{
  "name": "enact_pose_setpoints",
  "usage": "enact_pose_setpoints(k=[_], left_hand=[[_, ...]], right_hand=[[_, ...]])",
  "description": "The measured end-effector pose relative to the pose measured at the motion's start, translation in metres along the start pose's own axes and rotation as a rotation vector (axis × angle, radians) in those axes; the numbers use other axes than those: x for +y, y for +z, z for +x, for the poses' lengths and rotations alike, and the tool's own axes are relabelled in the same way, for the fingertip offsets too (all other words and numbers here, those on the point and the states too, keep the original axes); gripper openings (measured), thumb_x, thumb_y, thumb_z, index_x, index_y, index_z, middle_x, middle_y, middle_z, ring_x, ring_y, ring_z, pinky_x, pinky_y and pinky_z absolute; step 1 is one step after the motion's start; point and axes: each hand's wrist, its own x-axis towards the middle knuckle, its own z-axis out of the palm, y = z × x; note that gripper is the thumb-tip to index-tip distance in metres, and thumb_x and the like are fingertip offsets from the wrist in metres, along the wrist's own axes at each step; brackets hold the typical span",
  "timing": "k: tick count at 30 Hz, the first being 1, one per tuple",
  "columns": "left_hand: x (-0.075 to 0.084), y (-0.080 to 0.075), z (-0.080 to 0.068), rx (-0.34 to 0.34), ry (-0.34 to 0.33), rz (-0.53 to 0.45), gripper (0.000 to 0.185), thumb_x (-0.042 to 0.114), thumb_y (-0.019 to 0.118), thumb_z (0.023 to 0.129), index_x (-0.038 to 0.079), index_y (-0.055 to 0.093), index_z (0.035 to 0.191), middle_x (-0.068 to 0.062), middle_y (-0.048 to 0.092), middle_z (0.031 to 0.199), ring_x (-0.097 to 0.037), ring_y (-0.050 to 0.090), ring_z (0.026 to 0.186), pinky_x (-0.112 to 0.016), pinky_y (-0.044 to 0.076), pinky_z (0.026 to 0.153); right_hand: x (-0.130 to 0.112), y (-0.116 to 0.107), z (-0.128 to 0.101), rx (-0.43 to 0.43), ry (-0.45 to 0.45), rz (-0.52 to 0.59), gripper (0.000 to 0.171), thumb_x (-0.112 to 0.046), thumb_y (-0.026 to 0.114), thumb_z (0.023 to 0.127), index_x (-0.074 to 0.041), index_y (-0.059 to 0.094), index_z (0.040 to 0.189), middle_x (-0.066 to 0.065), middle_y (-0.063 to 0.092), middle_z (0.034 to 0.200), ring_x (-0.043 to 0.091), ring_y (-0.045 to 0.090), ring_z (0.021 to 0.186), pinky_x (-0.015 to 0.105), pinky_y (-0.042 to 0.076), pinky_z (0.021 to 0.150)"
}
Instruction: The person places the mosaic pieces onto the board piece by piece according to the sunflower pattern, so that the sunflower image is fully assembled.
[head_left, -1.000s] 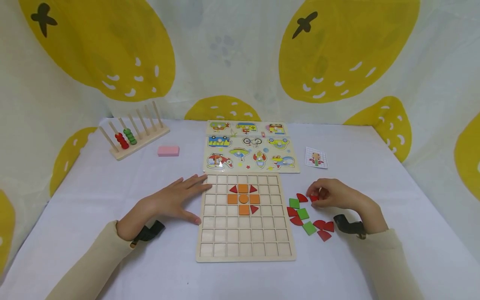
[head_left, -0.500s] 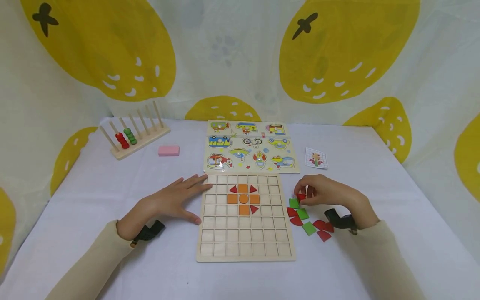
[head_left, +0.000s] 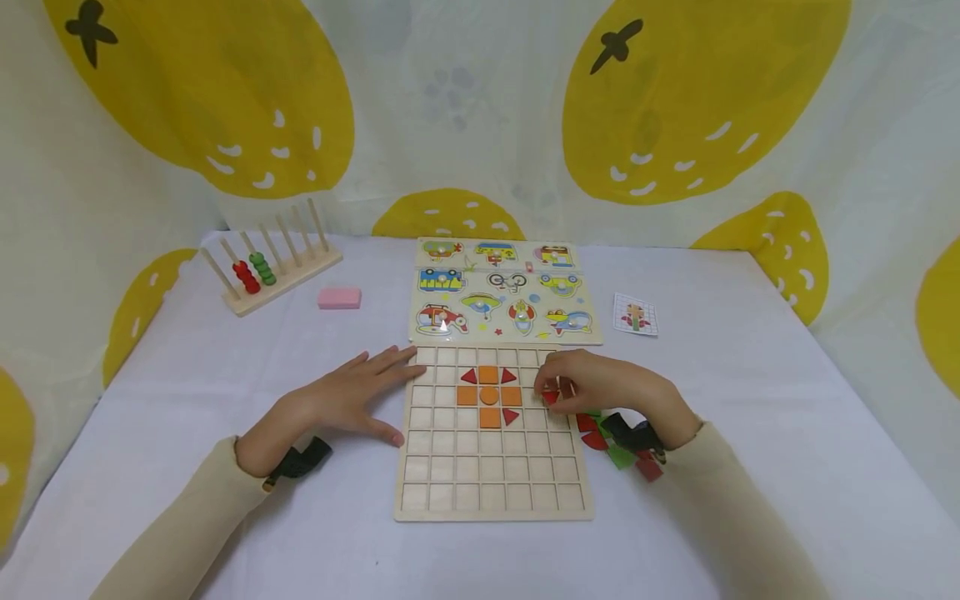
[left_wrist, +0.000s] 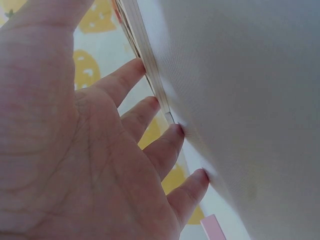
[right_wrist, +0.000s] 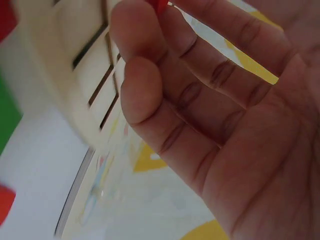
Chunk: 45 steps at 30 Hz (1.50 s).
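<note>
A wooden grid board (head_left: 454, 471) lies in the middle of the table. On it an orange circle (head_left: 489, 396) sits among several orange squares (head_left: 490, 418), with red triangles (head_left: 510, 416) at three corners. My left hand (head_left: 348, 396) rests at the board's left edge, fingers spread; the left wrist view shows fingertips (left_wrist: 152, 102) along that edge. Over the board's right columns my right hand (head_left: 611, 385) pinches a red quarter-circle piece (head_left: 551, 397), mostly hidden by the fingers. Loose red quarter-circles (head_left: 595, 440) and green squares (head_left: 620, 457) lie right of the board, partly under my right wrist.
A vehicle peg puzzle (head_left: 504, 300) adjoins the board's far edge. At the back left stands a peg rack (head_left: 281, 282) with red and green beads, near a pink block (head_left: 339, 298). A small pattern card (head_left: 635, 316) lies at the right. A fruit-print cloth hangs behind.
My right hand has picked up a red quarter-circle from beside the board and carried it left over the board's right side. My left hand has stayed put.
</note>
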Motion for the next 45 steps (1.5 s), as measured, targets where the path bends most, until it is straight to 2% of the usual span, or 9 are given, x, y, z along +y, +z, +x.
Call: enact_pose_setpoints(k=[7, 14, 22, 27, 32, 41, 45], left_hand=[[-0.001, -0.001, 0.001, -0.016, -0.005, 0.007, 0.099, 0.059, 0.077, 0.073, 0.019, 0.033, 0.153, -0.008, 0.017, 0.163, -0.035, 0.012, 0.149, -0.06, 0.011, 0.118], [-0.002, -0.001, 0.002, -0.017, -0.006, 0.002, 0.098, 0.058, 0.077, 0.074, 0.02, 0.033, 0.153, -0.006, 0.016, 0.163, -0.035, 0.013, 0.149, -0.06, 0.011, 0.118], [-0.001, 0.0, 0.002, -0.016, -0.004, -0.008, 0.098, 0.059, 0.077, 0.074, 0.02, 0.033, 0.153, -0.006, 0.016, 0.163, -0.035, 0.012, 0.149, -0.059, 0.01, 0.118], [-0.001, -0.001, 0.002, -0.01, 0.003, 0.004, 0.098, 0.059, 0.076, 0.074, 0.02, 0.033, 0.153, -0.006, 0.016, 0.163, -0.035, 0.013, 0.149, -0.059, 0.01, 0.118], [-0.002, 0.0, 0.002, -0.007, 0.012, 0.007, 0.098, 0.06, 0.075, 0.074, 0.019, 0.034, 0.153, -0.007, 0.016, 0.163, -0.037, 0.014, 0.148, -0.061, 0.012, 0.117], [-0.003, 0.0, 0.003, -0.014, -0.001, -0.001, 0.099, 0.06, 0.076, 0.074, 0.02, 0.033, 0.153, -0.006, 0.016, 0.163, -0.035, 0.013, 0.149, -0.06, 0.011, 0.117], [-0.003, 0.0, 0.003, -0.009, 0.009, -0.003, 0.098, 0.061, 0.075, 0.074, 0.019, 0.033, 0.153, -0.007, 0.016, 0.163, -0.037, 0.014, 0.148, -0.062, 0.012, 0.117]], right_hand=[[-0.017, 0.009, 0.023, -0.012, -0.079, -0.019, 0.014, -0.011, 0.072, 0.088, -0.011, 0.07, 0.102, -0.001, 0.061, 0.095, 0.012, 0.053, 0.076, 0.021, 0.048, 0.066], [-0.034, 0.017, 0.045, -0.024, -0.169, -0.026, 0.017, -0.012, 0.075, 0.086, -0.009, 0.069, 0.102, 0.0, 0.058, 0.092, 0.011, 0.05, 0.083, 0.022, 0.047, 0.073], [-0.049, 0.03, 0.063, -0.063, -0.113, -0.105, 0.014, -0.016, 0.07, 0.091, -0.015, 0.067, 0.104, -0.003, 0.058, 0.105, 0.015, 0.054, 0.1, 0.027, 0.048, 0.089], [-0.053, 0.034, 0.07, -0.056, -0.136, -0.163, 0.013, -0.018, 0.07, 0.091, -0.016, 0.068, 0.104, -0.004, 0.057, 0.098, 0.012, 0.051, 0.091, 0.024, 0.047, 0.081], [-0.052, 0.035, 0.073, -0.055, -0.146, -0.152, 0.013, -0.018, 0.071, 0.09, -0.016, 0.068, 0.103, -0.004, 0.057, 0.093, 0.01, 0.05, 0.086, 0.021, 0.045, 0.075], [-0.051, 0.035, 0.073, -0.053, -0.14, -0.163, 0.011, -0.018, 0.07, 0.091, -0.016, 0.068, 0.101, -0.004, 0.058, 0.092, 0.01, 0.051, 0.085, 0.021, 0.045, 0.075], [-0.051, 0.036, 0.07, -0.037, -0.143, -0.158, 0.012, -0.019, 0.069, 0.092, -0.016, 0.068, 0.103, -0.003, 0.058, 0.097, 0.012, 0.052, 0.089, 0.023, 0.047, 0.079]])
